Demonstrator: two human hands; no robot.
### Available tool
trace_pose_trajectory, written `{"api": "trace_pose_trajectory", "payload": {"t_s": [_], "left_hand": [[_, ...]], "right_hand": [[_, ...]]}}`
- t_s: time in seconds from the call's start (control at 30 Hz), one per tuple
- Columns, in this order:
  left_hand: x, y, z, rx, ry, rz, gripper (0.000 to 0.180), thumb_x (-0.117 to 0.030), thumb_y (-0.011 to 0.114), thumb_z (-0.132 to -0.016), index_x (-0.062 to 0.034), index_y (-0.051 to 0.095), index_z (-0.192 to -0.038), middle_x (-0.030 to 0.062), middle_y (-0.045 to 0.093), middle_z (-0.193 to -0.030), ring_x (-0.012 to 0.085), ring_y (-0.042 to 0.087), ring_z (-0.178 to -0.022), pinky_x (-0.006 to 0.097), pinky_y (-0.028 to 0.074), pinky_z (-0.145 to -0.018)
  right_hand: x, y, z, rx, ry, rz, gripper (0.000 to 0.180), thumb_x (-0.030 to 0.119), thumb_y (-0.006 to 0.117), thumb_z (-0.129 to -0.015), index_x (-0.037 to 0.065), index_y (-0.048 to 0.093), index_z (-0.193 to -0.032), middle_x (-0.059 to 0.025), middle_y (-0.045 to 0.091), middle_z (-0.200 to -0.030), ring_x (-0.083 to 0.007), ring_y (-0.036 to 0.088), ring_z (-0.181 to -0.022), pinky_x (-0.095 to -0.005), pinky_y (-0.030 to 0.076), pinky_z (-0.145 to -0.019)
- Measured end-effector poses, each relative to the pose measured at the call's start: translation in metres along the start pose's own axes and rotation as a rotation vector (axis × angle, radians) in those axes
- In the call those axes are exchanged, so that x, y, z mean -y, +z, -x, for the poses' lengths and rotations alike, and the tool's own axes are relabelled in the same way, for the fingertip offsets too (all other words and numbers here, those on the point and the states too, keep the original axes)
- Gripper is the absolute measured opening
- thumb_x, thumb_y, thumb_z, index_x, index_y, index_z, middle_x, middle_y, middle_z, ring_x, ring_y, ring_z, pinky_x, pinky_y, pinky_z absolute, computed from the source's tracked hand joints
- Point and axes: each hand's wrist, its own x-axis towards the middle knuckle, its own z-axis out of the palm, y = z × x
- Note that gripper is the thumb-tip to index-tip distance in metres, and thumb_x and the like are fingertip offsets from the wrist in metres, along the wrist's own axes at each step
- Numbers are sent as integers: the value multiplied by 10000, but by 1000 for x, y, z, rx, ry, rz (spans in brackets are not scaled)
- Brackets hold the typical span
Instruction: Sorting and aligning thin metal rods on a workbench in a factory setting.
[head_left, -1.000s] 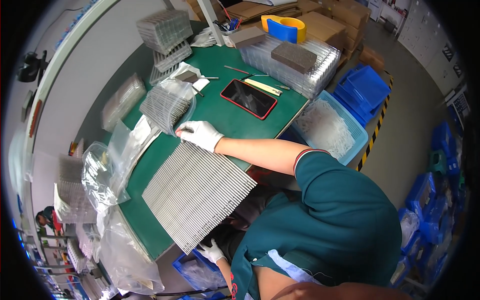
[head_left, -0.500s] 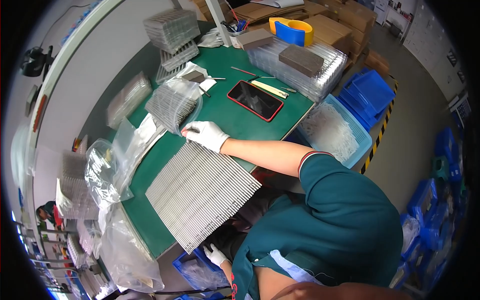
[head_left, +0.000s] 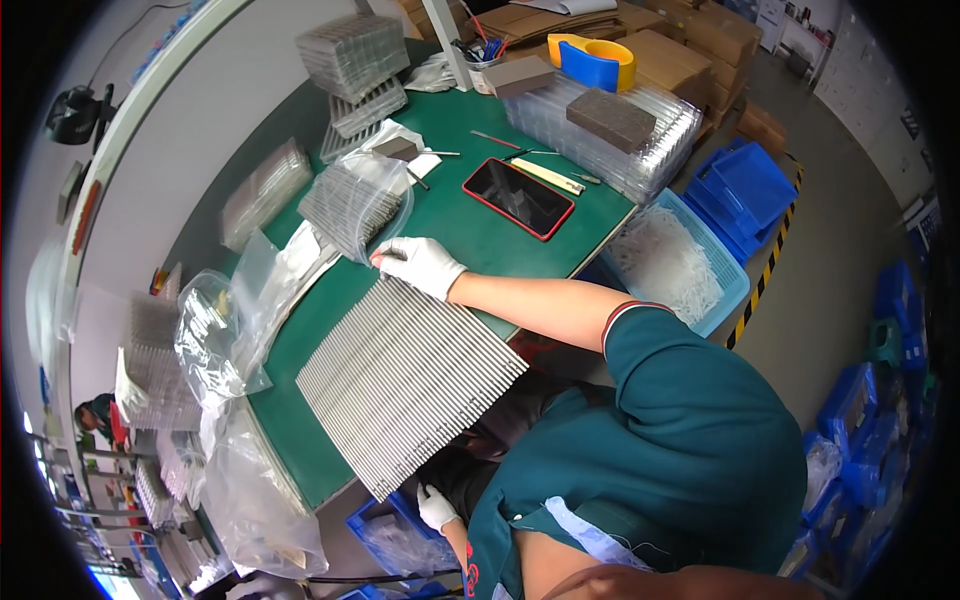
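A wide row of thin grey metal rods (head_left: 410, 380) lies side by side on the green table (head_left: 290, 440), its near ends reaching the table's edge. My right hand (head_left: 425, 268), in a white glove with bare fingertips, is at the far corner of the row. Its thumb and fingers are pinched together there; what they hold is too small to tell. Just beyond those fingertips is a clear plastic bag (head_left: 385, 215) with more rods (head_left: 345, 210) in it. My left hand (head_left: 437, 508), also gloved, hangs below the table edge by a blue bin (head_left: 375, 520), fingers partly hidden and loosely apart.
A red-edged phone (head_left: 518, 198), a cream-handled tool (head_left: 548, 177) and a grey block (head_left: 397, 149) lie on the table. Clear trays (head_left: 600, 140) stand at its far right, topped by a dark block (head_left: 612, 118). Plastic bags (head_left: 250, 500) hang over the left edge. A light-blue basket (head_left: 735, 290) stands beside the table.
The whole view has shifted slightly. My left hand's fingers look a little more drawn in. My right hand stays at the same corner of the rods.
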Motion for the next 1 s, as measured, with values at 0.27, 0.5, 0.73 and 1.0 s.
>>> {"api": "trace_pose_trajectory", "payload": {"t_s": [0.27, 0.5, 0.73, 1.0], "left_hand": [[0, -3, 1, -50, 26, 88, 342, -283, 505, -833, -63, 618, -1070, 178, 634, -974, 357, 613, -837, 396, 480, -739], [-3, -2, 11, -208, -128, 78, 321, -249, 506, -853, -53, 610, -1085, 164, 603, -1064, 324, 571, -940, 365, 443, -815], [5, -35, 18, -601, -68, 307, 288, -137, 506, -896, 19, 557, -1133, 156, 580, -1123, 266, 553, -1027, 326, 416, -905], [-46, -124, 32, -855, 231, 337, 339, -187, 451, -932, 33, 506, -1185, 150, 550, -1172, 247, 540, -1048, 327, 427, -909]], "right_hand": [[1, 1, 1, 36, 33, -13, 164, 102, 586, -848, -11, 615, -964, -30, 642, -848, -69, 588, -734, -194, 468, -694], [5, -1, 3, 29, 29, 5, 169, 112, 588, -848, -8, 618, -963, -28, 644, -841, -69, 591, -739, -195, 468, -697], [4, -1, 3, 12, 19, 65, 173, 127, 593, -848, -6, 623, -954, -23, 646, -824, -62, 588, -728, -191, 465, -683], [-6, 0, -1, -25, -31, 27, 218, 222, 621, -828, 24, 647, -915, -38, 657, -749, -74, 597, -670, -211, 461, -622]]}}
